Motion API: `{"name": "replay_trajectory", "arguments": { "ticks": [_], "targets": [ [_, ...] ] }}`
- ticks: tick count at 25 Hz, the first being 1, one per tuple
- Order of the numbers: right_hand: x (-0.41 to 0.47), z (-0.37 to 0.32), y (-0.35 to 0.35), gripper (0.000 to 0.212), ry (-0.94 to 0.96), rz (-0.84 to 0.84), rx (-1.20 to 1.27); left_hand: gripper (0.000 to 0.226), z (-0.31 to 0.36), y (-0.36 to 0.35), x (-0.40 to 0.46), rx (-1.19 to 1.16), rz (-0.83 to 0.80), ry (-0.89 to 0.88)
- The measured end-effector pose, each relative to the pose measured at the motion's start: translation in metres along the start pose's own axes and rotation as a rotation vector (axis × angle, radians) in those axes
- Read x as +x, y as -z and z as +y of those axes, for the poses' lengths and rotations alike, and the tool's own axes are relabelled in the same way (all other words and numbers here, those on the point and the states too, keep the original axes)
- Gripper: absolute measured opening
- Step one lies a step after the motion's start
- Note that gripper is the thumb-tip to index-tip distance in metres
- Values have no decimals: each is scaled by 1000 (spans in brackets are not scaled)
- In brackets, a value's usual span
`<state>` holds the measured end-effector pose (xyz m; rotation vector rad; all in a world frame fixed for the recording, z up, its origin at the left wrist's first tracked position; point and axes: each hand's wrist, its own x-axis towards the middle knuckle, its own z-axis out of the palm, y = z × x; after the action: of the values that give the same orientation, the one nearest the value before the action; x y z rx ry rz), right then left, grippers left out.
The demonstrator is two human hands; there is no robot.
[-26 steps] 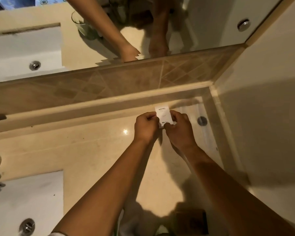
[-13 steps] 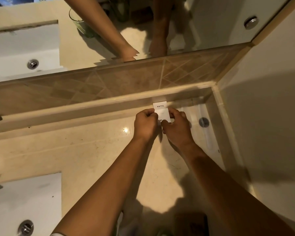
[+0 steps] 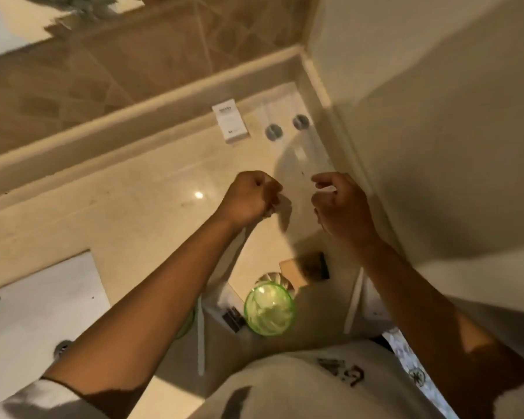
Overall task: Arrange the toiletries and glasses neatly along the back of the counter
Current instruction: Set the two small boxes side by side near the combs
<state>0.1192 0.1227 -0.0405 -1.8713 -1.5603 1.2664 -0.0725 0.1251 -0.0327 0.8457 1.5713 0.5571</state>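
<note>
Little box (image 3: 230,120) sits flush against the back ledge, so both hands, left (image 3: 248,198) fisted, right (image 3: 342,207) loosely curled, grip nothing, green glass (image 3: 269,309) probably next.

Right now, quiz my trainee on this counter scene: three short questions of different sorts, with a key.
1. True or false: the white box stands against the back ledge with no hand on it.
2. Which lies nearest the person's body? A) white box B) green glass C) two round caps
3. Fill in: neither the left hand nor the right hand touches the ____ box.

Key: 1 true; 2 B; 3 white.
</note>
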Motion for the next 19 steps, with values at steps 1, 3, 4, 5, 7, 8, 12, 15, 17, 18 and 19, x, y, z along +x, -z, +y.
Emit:
{"name": "replay_trajectory", "arguments": {
  "ticks": [1, 3, 4, 5, 7, 8, 12, 15, 17, 18, 19],
  "targets": [
    [-20, 12, 11, 32, 10, 15, -57, 20, 1, -14, -10, 90, -153, -2],
    [-58, 37, 26, 28, -12, 64, -158, 22, 4, -43, -23, 319, -374, 16],
    [-76, 48, 31, 27, -34, 98, -228, 24, 5, -56, -26, 412, -445, 27],
    [-93, 60, 33, 27, -54, 124, -318, 27, 5, -68, -28, 482, -499, 36],
    [-125, 81, 35, 34, -106, 111, -518, 29, 6, -97, -34, 530, -593, 86],
    [-140, 90, 34, 38, -142, 83, -581, 29, 5, -111, -36, 499, -632, 143],
    [-173, 113, 33, 50, -268, 40, -604, 37, -9, -154, -40, 331, -662, 373],
    [-175, 123, 36, 55, -324, 62, -632, 38, -20, -170, -41, 272, -664, 388],
    [-176, 129, 35, 52, -316, 78, -600, 36, -26, -178, -43, 336, -672, 349],
    [-176, 132, 35, 50, -309, 87, -571, 34, -26, -185, -46, 357, -676, 344],
    [-176, 134, 36, 49, -304, 96, -536, 29, -25, -190, -49, 357, -670, 347]
  ]
}}
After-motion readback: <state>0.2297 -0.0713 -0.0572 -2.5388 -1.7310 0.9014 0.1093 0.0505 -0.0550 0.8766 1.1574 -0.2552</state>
